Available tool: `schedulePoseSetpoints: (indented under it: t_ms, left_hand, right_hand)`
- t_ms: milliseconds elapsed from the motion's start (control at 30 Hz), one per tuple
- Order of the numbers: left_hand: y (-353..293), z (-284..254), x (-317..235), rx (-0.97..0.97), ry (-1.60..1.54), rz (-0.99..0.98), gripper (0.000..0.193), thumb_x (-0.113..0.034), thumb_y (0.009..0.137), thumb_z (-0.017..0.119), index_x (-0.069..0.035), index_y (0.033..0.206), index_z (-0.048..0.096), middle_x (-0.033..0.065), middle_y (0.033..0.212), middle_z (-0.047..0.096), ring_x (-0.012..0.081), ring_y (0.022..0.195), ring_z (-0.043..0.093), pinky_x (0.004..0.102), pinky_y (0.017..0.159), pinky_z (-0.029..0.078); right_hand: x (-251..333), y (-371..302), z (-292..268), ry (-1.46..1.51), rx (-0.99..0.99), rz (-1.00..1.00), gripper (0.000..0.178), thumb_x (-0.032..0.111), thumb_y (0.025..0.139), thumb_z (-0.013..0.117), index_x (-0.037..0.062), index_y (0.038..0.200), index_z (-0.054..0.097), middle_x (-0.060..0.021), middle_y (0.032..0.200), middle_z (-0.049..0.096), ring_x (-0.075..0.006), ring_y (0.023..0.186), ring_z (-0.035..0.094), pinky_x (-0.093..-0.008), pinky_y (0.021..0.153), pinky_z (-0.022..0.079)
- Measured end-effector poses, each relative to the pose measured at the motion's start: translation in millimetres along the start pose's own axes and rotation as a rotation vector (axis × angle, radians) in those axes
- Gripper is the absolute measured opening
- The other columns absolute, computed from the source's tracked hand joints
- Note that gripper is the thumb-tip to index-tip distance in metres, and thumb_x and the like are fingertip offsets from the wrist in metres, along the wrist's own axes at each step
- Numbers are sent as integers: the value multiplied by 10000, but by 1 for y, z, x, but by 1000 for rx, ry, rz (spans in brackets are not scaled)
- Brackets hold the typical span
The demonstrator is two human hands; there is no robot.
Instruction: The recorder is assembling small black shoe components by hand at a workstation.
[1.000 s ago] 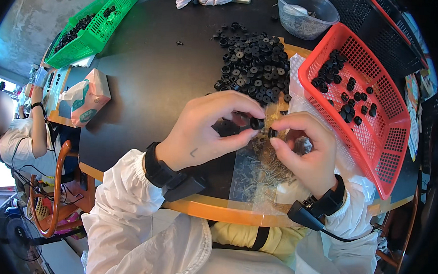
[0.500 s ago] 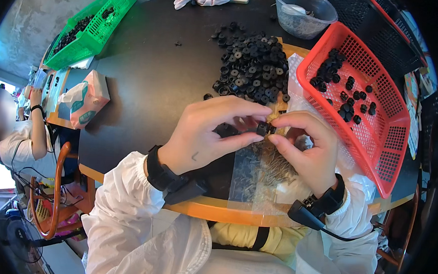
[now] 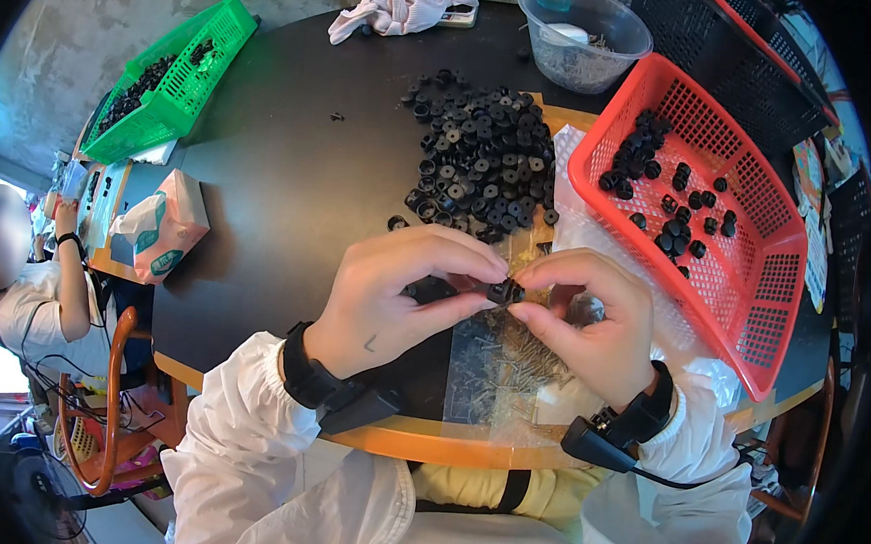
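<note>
Between my two hands, above the near part of the dark table, is a small black plastic knob-like part (image 3: 505, 292). My left hand (image 3: 379, 298) pinches it from the left with thumb and forefinger. From the right, the thumb and forefinger of my right hand (image 3: 597, 317) close on the same part, so that the fingertips almost meet. Fingers hide much of it, and whether it is one piece or two joined I cannot tell. Below them, thin metal pins (image 3: 519, 372) lie scattered on clear plastic sheeting. Just beyond my hands spreads a heap of round black plastic pieces (image 3: 487, 161).
A red perforated basket (image 3: 587, 162) with several black parts stands at the right. Behind it are black crates (image 3: 712, 65). A clear tub (image 3: 577, 71) and a pink cloth (image 3: 402, 3) sit at the back. Leftward are a tissue pack (image 3: 174, 226), a green basket (image 3: 182, 92) and another person (image 3: 45, 298).
My fingertips have come closer together around the black part, which is now more covered. The whole view has shifted slightly, with the table's things lower in the picture.
</note>
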State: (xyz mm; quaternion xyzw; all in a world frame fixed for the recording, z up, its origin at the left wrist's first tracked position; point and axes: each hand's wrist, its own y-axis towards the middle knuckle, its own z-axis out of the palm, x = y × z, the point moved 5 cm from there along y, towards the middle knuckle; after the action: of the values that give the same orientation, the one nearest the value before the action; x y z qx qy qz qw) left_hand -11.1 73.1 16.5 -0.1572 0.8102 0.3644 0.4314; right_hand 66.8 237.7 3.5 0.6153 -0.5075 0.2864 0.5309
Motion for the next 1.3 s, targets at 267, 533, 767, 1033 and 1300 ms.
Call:
schedulePoseSetpoints:
  t_ms: [267,533,767,1033,1300]
  left_hand:
    - [-1,1,0,-49,20,37,247,25,737,771,-1,971,699,115,976,709,191,831,693,287,722,564]
    - [-5,7,1,-78,-102,-12,248,23,729,782,14,964,704,128,958,721,189,824,708,274,730,566]
    - [-7,9,2,-77,-131,-46,237,26,733,777,19,958,702,139,968,723,195,834,711,272,735,564]
    - [-5,7,-7,-37,13,84,268,65,688,792,10,930,693,178,960,714,266,878,709,326,770,567]
    - [-3,5,-8,-11,101,216,264,32,682,797,-14,924,701,165,942,715,258,837,705,305,702,544]
  right_hand:
    - [1,1,-1,12,2,44,239,45,733,801,58,949,701,-33,881,688,-65,590,545,-209,539,438]
    - [2,0,-4,90,-26,-4,208,79,729,815,52,906,708,-29,849,688,-69,615,563,-214,546,442]
    - [1,-1,-3,143,-22,17,192,88,729,819,45,870,697,-23,806,667,-72,625,561,-218,560,441]
    - [-10,-2,3,258,35,165,203,89,739,817,55,881,675,13,779,648,-38,633,535,-197,580,426]
    - [-11,-4,10,467,171,325,263,72,780,777,46,1010,652,-5,943,622,-34,735,539,-182,646,433]
